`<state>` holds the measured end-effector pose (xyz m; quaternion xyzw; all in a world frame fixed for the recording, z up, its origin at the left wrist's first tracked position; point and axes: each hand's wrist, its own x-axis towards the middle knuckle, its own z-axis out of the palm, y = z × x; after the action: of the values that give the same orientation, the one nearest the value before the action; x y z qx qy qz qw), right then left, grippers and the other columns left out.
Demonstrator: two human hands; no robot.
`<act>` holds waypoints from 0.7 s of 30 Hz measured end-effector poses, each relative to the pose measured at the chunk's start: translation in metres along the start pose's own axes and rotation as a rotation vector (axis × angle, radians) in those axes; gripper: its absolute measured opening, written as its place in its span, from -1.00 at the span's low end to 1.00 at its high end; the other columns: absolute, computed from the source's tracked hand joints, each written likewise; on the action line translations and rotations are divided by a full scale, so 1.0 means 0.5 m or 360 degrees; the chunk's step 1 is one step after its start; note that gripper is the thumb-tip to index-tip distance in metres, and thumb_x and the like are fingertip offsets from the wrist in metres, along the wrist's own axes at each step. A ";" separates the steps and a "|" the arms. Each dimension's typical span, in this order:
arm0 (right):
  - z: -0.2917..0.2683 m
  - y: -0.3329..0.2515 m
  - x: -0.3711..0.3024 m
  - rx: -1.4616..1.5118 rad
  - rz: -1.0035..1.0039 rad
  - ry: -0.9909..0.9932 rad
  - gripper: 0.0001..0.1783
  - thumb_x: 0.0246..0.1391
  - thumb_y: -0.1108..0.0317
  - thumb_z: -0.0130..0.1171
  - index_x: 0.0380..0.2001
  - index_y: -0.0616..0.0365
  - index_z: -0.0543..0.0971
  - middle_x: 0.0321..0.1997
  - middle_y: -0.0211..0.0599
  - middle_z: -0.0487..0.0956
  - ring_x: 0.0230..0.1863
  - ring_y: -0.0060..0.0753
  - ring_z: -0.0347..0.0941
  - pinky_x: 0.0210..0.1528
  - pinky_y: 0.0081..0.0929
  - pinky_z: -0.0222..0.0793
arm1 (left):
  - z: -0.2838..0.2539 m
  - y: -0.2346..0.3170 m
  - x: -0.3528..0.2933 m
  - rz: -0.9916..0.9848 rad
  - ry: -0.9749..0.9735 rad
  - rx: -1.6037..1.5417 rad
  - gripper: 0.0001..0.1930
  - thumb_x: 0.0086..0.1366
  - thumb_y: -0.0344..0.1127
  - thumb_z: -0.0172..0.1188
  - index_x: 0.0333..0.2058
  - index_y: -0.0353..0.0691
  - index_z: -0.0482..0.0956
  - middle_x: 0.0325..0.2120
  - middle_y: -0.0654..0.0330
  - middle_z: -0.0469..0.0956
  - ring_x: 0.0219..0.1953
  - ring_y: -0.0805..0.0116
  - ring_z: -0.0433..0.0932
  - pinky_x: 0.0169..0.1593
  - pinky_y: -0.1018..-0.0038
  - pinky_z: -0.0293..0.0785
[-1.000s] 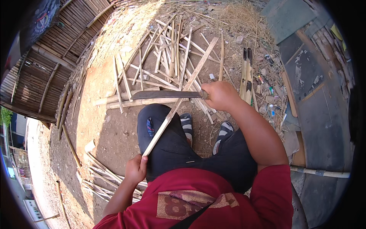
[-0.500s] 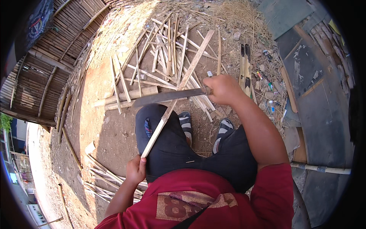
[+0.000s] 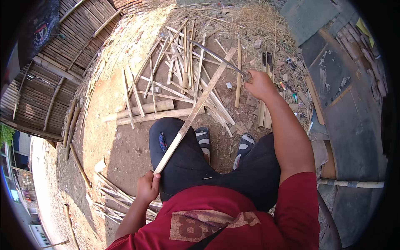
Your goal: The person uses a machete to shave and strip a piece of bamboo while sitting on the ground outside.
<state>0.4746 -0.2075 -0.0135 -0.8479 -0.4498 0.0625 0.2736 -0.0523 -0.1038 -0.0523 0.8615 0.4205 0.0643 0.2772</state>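
My left hand point(image 3: 148, 186) is closed around the near end of a long bamboo strip point(image 3: 198, 106). The strip lies slantwise over my left thigh and reaches away to the right. Its near part looks pale and freshly shaved, its far part browner. My right hand point(image 3: 260, 85) grips the handle of a machete point(image 3: 216, 56), held out beyond my knees. The thin dark blade points far left and crosses the strip near its far end in the picture. Whether blade and strip touch there, I cannot tell.
Past my feet lies a loose pile of bamboo strips point(image 3: 177, 62), with two thicker bamboo poles point(image 3: 146, 115) at its left. More strips point(image 3: 110, 196) lie by my left arm. Split dark bamboo pieces point(image 3: 265, 112) rest at right, near dark boards point(image 3: 333, 100).
My right hand has moved farther away and to the right. The machete has swung from across the strip's middle to near its far end, blade edge-on. My left hand stays put.
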 end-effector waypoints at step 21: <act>-0.016 -0.094 -0.039 -0.0488 -0.0581 -0.0459 -0.59 -0.06 0.25 0.37 -0.09 0.11 0.66 -0.31 0.07 0.67 -0.24 0.17 0.62 -0.12 -0.07 0.52 | -0.023 0.009 -0.003 0.0124 0.0025 0.0125 -0.45 0.52 0.07 0.02 -0.53 -0.28 0.37 -0.72 -0.02 0.41 -0.58 -0.23 0.45 -0.24 0.07 0.47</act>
<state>0.4316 -0.2054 0.0148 -0.7667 -0.6336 0.0635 0.0818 -0.0539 -0.1023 -0.0399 0.8870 0.3909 0.0653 0.2370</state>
